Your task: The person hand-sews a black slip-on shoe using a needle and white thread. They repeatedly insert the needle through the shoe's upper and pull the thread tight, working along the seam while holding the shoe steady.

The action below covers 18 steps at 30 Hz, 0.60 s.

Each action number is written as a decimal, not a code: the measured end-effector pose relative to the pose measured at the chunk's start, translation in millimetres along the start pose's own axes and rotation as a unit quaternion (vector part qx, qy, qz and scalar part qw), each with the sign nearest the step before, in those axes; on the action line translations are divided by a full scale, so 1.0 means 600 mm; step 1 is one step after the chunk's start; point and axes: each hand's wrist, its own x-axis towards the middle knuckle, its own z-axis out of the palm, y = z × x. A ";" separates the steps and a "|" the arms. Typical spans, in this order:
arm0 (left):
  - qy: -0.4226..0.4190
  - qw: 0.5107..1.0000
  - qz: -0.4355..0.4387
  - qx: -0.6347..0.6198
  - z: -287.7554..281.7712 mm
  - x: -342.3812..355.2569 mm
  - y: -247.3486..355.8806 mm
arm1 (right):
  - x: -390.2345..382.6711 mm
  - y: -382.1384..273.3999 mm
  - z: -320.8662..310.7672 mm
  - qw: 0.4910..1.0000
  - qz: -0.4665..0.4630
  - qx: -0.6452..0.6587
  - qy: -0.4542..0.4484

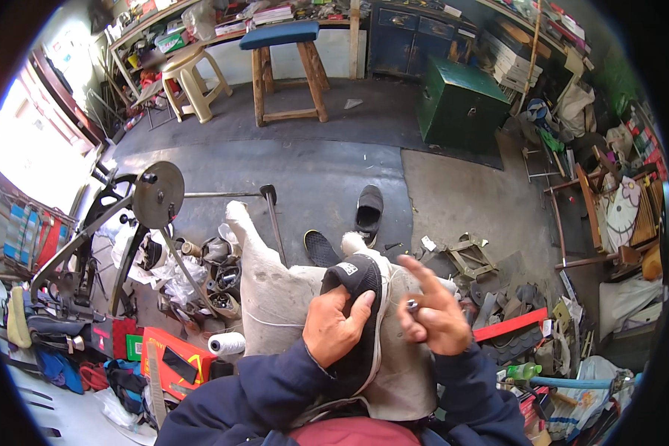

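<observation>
Here's the left hand [338, 322], closed firmly around a black knit-fabric shoe with a pale rim [364, 273], thumb pressed on top, fingers tucked over the far side. And the shoe? Right in the middle of the pale, stained apron [271, 290] spread across the lap, its white-patched end pointing toward the apron's far edge.

Over to the right hand [432, 311], up above the apron's right side, clear of the shoe! Index finger raised and blurred, the others loosely curled, half open. A small shiny metal piece [412, 305] glints at those fingers; whether it's pinched or worn, I can't tell.

Thin white thread [275, 324] runs across the apron from its left edge to the left hand, and just beside that edge lies a fat spool of white thread [227, 343]. Farther left, a flat black phone [180, 365] rests on a red-and-yellow cardboard box [172, 343].

Beyond the apron's far edge, on the floor, there's a second black shoe [369, 209], with a dark sole-shaped piece rimmed in yellow-green [320, 247] near it. And off to the left, a black iron machine with a round metal wheel [160, 195]!
</observation>
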 end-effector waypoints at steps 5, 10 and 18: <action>0.010 0.998 -0.054 -0.038 0.002 -0.009 0.005 | 0.017 -0.003 0.010 0.972 -0.096 0.193 0.092; 0.004 1.000 -0.018 -0.019 0.017 -0.032 0.007 | -0.047 -0.001 -0.018 0.966 -0.228 0.093 0.083; -0.019 0.999 -0.041 -0.027 0.005 -0.043 0.033 | 0.027 0.030 0.024 0.841 -0.192 -0.473 0.181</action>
